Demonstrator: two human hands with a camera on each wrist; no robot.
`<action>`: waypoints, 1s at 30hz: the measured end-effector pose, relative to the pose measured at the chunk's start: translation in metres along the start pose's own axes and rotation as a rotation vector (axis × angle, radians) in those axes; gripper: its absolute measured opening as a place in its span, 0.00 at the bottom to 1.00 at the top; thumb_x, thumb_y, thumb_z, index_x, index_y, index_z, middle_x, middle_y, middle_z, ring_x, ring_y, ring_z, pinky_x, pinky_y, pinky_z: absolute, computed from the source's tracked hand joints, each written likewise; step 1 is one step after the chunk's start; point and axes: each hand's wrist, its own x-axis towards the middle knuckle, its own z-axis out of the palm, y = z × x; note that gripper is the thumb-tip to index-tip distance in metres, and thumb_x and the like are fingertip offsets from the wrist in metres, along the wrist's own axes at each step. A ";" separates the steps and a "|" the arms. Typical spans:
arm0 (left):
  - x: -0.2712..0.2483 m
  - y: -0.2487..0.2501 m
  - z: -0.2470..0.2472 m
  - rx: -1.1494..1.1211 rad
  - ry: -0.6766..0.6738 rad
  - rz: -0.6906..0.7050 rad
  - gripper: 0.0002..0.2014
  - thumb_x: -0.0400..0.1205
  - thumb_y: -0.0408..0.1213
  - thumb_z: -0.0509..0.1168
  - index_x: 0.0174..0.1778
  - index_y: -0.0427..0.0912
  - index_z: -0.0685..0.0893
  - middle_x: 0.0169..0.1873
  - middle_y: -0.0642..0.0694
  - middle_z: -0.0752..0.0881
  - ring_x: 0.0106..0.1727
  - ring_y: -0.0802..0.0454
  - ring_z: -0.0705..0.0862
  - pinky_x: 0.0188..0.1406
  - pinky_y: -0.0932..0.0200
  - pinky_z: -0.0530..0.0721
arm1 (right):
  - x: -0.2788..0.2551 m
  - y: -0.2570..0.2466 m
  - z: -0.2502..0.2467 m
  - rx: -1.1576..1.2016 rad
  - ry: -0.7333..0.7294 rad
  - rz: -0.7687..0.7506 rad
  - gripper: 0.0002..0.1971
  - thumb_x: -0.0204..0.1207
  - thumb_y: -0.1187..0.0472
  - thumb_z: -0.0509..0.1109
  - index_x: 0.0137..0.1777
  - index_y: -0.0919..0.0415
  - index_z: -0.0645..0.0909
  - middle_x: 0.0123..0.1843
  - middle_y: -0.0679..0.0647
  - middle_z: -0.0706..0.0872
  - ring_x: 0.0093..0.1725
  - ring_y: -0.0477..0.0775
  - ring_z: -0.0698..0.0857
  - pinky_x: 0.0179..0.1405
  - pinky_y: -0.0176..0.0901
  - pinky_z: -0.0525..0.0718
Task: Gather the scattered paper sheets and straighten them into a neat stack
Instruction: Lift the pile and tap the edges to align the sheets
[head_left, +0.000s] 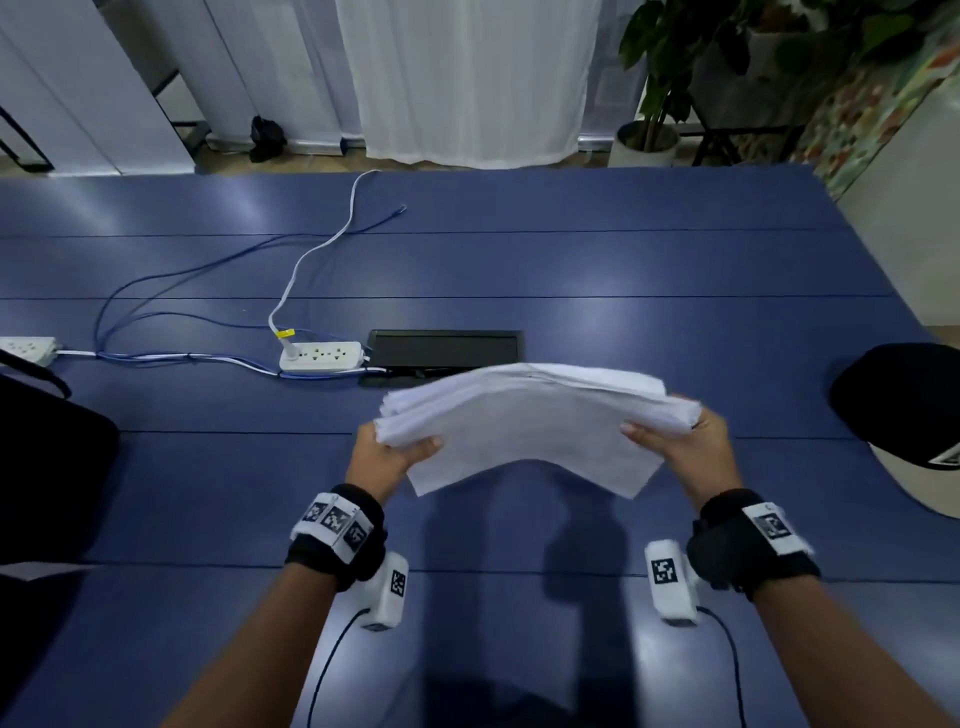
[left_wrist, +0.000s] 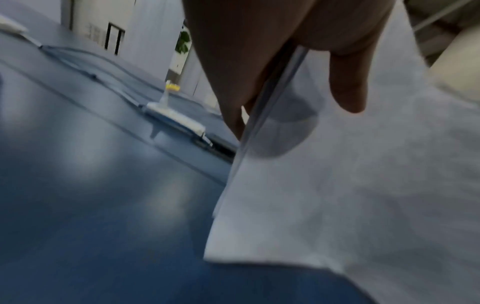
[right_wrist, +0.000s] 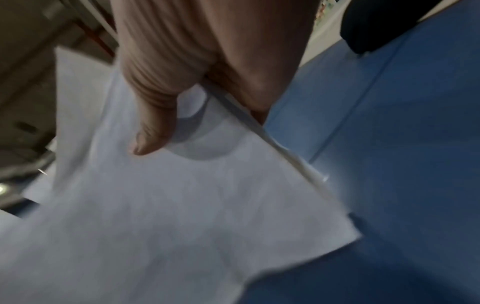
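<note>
A thick stack of white paper sheets (head_left: 530, 426) is lifted off the blue table (head_left: 623, 270), bowed upward in the middle. My left hand (head_left: 387, 452) grips its left edge, thumb on top and fingers underneath. My right hand (head_left: 685, 441) grips the right edge the same way. The sheet edges on the left side are slightly fanned. In the left wrist view the thumb (left_wrist: 348, 82) lies on the paper sheets (left_wrist: 350, 195). In the right wrist view the thumb (right_wrist: 153, 127) presses on the paper sheets (right_wrist: 168, 216), the stack's edge running between thumb and fingers.
A white power strip (head_left: 321, 356) with cables lies left of a black desk cable hatch (head_left: 444, 349), just behind the stack. A black cap (head_left: 904, 400) sits at the right edge, a dark bag (head_left: 47, 457) at the left. A second power strip (head_left: 26, 348) is far left.
</note>
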 end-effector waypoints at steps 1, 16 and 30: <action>-0.002 -0.009 0.003 0.016 -0.015 -0.035 0.21 0.64 0.25 0.81 0.50 0.45 0.87 0.42 0.56 0.92 0.47 0.58 0.90 0.49 0.58 0.88 | -0.004 0.014 0.001 -0.019 0.000 0.049 0.20 0.59 0.72 0.85 0.49 0.60 0.85 0.40 0.45 0.92 0.40 0.43 0.87 0.46 0.45 0.85; -0.004 -0.001 0.037 -0.308 0.216 -0.080 0.24 0.61 0.61 0.76 0.43 0.47 0.85 0.44 0.46 0.88 0.49 0.45 0.85 0.62 0.40 0.82 | -0.022 0.015 0.021 0.159 0.118 0.076 0.21 0.59 0.64 0.86 0.52 0.59 0.86 0.46 0.48 0.92 0.43 0.48 0.90 0.42 0.38 0.87; 0.003 0.009 0.044 -0.281 0.345 0.014 0.15 0.66 0.53 0.77 0.38 0.47 0.85 0.37 0.44 0.85 0.40 0.46 0.82 0.48 0.45 0.84 | -0.008 0.008 0.030 0.234 0.349 0.103 0.10 0.63 0.49 0.76 0.41 0.50 0.82 0.40 0.49 0.84 0.42 0.55 0.82 0.46 0.48 0.79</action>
